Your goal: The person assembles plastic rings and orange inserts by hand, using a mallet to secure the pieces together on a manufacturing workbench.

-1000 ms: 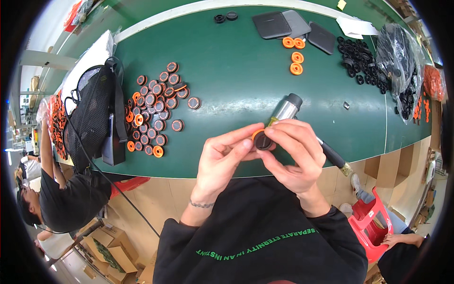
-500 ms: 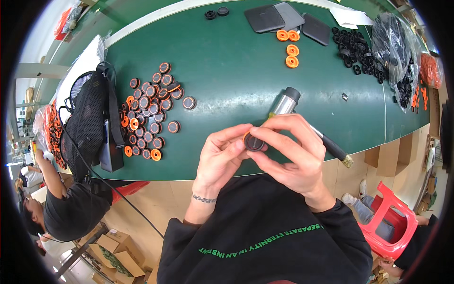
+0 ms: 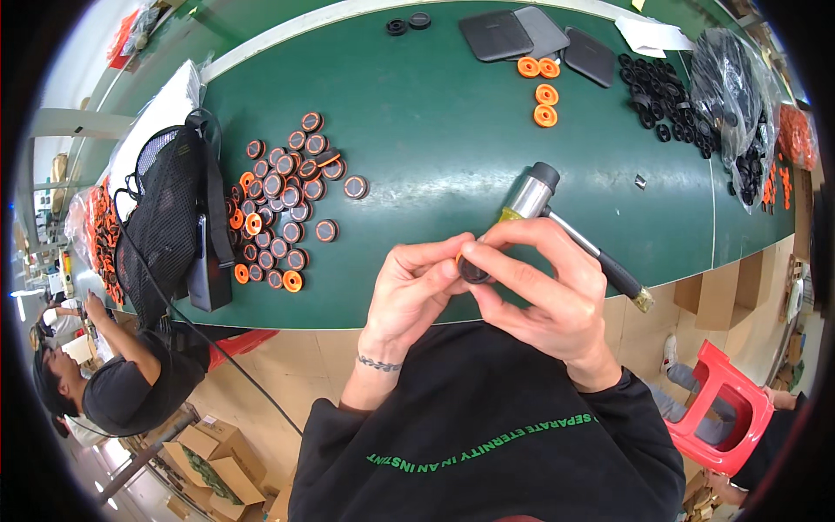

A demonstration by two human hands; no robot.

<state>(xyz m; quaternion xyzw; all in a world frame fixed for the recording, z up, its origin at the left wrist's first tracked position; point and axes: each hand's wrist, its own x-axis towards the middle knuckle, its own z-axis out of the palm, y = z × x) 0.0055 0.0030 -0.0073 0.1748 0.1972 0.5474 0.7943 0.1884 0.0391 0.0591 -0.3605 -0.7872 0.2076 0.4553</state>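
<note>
My left hand (image 3: 407, 291) and my right hand (image 3: 552, 296) meet just over the front edge of the green table. Between their fingertips they pinch one small round black cap (image 3: 472, 272) with a sliver of orange at its rim; the fingers hide much of it. Right behind my right hand lies a mallet (image 3: 615, 271) with a dark-tipped, silvery head and a black grip. To the left is a loose heap of black-and-orange round caps (image 3: 274, 185), several with the orange side up.
Orange rings (image 3: 545, 94) lie in front of flat dark grey pouches (image 3: 496, 35) at the back. Black round parts (image 3: 661, 96) spread beside a clear plastic bag (image 3: 735, 87). A black mesh bag (image 3: 161, 217) stands at left, near a seated person (image 3: 122, 383). A red stool (image 3: 726, 409) is at right.
The black cap has tilted between my fingers, so less of its face shows. Both hands keep their pinch. The table scene has shifted slightly rightward, and the seated person's arm has moved.
</note>
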